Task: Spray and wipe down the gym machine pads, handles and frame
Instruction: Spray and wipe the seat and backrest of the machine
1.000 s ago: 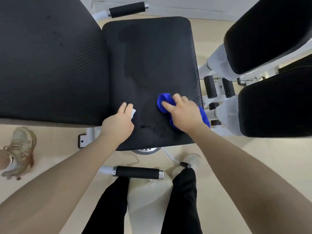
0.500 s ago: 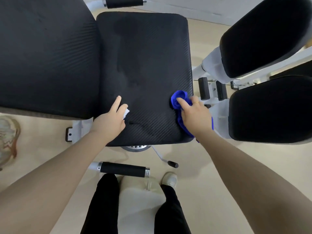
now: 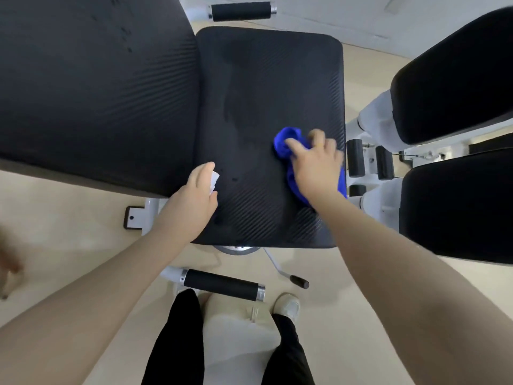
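A black ribbed seat pad (image 3: 263, 87) lies below me, with a larger black back pad (image 3: 94, 87) to its left. My right hand (image 3: 315, 165) presses a bunched blue cloth (image 3: 286, 140) onto the right side of the seat pad. My left hand (image 3: 191, 201) rests at the seat pad's left edge, closed around a small white object (image 3: 214, 180), most of which is hidden by the fingers. A black foam handle (image 3: 222, 283) sticks out below the seat, and another handle (image 3: 241, 11) lies beyond its far edge.
Two more black pads (image 3: 455, 76) (image 3: 458, 207) on white frame arms (image 3: 372, 118) stand at the right, with small black rollers (image 3: 355, 158) between them and the seat. A lever with a black knob (image 3: 298, 281) hangs under the seat. My legs and a white shoe (image 3: 287, 305) stand on beige floor.
My right hand slid the blue cloth right toward the seat's edge, then back left and a little farther up the pad. My left hand stayed at the seat's left edge.
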The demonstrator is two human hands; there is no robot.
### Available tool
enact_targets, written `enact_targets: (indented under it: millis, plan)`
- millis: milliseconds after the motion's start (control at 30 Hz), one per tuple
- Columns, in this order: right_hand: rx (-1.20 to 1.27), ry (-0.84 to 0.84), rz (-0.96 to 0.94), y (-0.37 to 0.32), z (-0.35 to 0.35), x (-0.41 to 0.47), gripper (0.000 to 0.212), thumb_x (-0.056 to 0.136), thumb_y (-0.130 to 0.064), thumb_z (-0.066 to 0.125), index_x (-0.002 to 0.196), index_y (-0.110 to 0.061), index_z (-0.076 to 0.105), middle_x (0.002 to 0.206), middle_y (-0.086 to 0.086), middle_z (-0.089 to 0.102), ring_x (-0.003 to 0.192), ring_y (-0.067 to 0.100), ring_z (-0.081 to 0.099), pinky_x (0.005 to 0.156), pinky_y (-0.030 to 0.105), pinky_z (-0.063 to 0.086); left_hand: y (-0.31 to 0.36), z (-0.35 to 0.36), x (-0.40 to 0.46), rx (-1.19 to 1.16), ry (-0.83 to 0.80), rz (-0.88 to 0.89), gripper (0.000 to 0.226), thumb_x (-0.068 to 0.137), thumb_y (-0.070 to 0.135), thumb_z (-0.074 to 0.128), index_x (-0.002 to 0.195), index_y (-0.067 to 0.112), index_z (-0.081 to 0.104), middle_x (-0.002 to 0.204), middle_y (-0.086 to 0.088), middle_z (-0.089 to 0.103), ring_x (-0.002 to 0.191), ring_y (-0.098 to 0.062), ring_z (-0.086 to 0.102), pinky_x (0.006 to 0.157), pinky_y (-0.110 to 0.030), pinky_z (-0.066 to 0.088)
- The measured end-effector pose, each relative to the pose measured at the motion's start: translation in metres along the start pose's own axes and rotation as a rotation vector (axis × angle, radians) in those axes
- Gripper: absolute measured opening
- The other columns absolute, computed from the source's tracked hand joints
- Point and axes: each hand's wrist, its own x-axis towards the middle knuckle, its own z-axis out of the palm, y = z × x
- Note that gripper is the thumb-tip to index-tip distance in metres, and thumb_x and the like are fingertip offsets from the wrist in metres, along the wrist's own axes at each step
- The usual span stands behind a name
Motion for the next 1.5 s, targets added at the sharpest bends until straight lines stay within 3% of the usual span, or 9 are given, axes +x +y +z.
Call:
enact_targets:
  millis: [100,333,533,800,1000,1233,1333,1433,1500]
  plan:
    - [0.112,0.054,0.102,-0.029,0.010,-0.005,0.024,0.086,-0.012,0.054,0.108,-0.019,0.060,0.113,0.018,0.048,0.090,0.035,0.046,0.075,0.043,0.046,0.003,0.003,0.005,-0.045,-0.083,-0.099,0.051,0.096,0.017,0.046,0.143,0.010,0.027,0.138,-0.011,0.046,0.098,-0.035,0.058,0.074,-0.036,0.041]
    - [-0.172,0.007,-0.703,-0.061,0.015,-0.008,0.042,0.068,-0.023,0.055,0.107,-0.035,0.065,0.095,0.004,0.062,0.070,0.024,0.055,0.057,0.027,0.040,0.011,0.004,0.014,-0.122,-0.054,-0.176,0.041,0.095,0.017,0.046,0.132,0.005,0.035,0.101,-0.021,0.061,0.083,-0.039,0.059,0.060,-0.033,0.034]
    - [0.001,-0.012,0.110,-0.045,0.007,0.086,0.031,0.092,-0.014,0.046,0.120,-0.026,0.053,0.122,0.014,0.043,0.100,0.033,0.045,0.078,0.040,0.038,0.026,0.003,0.043,-0.369,0.049,-0.312,0.034,0.094,0.015,0.047,0.126,0.004,0.039,0.110,-0.019,0.056,0.096,-0.033,0.055,0.068,-0.033,0.040]
    - [-0.065,-0.023,-0.877,-0.052,0.018,0.077,0.052,0.056,-0.025,0.081,0.106,-0.034,0.068,0.086,0.005,0.061,0.064,0.023,0.054,0.053,0.026,0.038,0.029,-0.010,0.092,-0.486,0.167,-0.439,0.033,0.094,0.014,0.047,0.126,0.008,0.039,0.116,-0.016,0.057,0.093,-0.034,0.059,0.071,-0.038,0.046]
    - [-0.024,0.009,-0.200,-0.041,0.004,0.182,0.035,0.089,-0.013,0.051,0.122,-0.024,0.052,0.125,0.018,0.044,0.101,0.035,0.045,0.078,0.042,0.042,0.031,0.008,0.109,-0.062,0.200,-0.221,0.050,0.091,0.020,0.052,0.140,0.017,0.041,0.093,-0.015,0.061,0.057,-0.034,0.059,0.045,-0.032,0.040]
    - [-0.019,-0.029,-0.910,-0.055,0.013,0.138,0.042,0.061,-0.015,0.069,0.101,-0.028,0.069,0.090,0.009,0.062,0.060,0.023,0.052,0.049,0.025,0.038,0.034,0.008,0.124,-0.092,0.206,-0.364,0.046,0.094,0.020,0.049,0.136,0.007,0.036,0.104,-0.020,0.061,0.070,-0.038,0.064,0.050,-0.033,0.040]
    - [-0.128,0.111,-0.692,-0.070,0.005,0.193,0.036,0.074,-0.019,0.057,0.107,-0.033,0.064,0.107,0.010,0.059,0.084,0.029,0.057,0.064,0.032,0.042,0.032,0.012,0.135,-0.099,0.185,-0.492,0.044,0.096,0.022,0.046,0.134,0.005,0.032,0.111,-0.019,0.060,0.081,-0.041,0.063,0.056,-0.032,0.035]
    - [-0.034,-0.026,-0.298,-0.097,0.004,0.232,0.037,0.090,-0.010,0.043,0.124,-0.022,0.049,0.135,0.013,0.038,0.109,0.032,0.042,0.079,0.037,0.035,0.031,0.015,0.136,-0.092,0.207,-0.452,0.033,0.093,0.017,0.053,0.119,-0.001,0.043,0.076,-0.009,0.054,0.062,-0.034,0.063,0.040,-0.024,0.025]
    - [-0.006,-0.051,-0.344,-0.111,0.003,0.225,0.035,0.089,-0.006,0.042,0.123,-0.013,0.048,0.136,0.017,0.035,0.105,0.032,0.044,0.074,0.035,0.035,0.031,0.016,0.136,-0.110,0.205,-0.456,0.031,0.092,0.016,0.054,0.117,-0.002,0.045,0.075,-0.007,0.052,0.060,-0.032,0.063,0.040,-0.022,0.023]
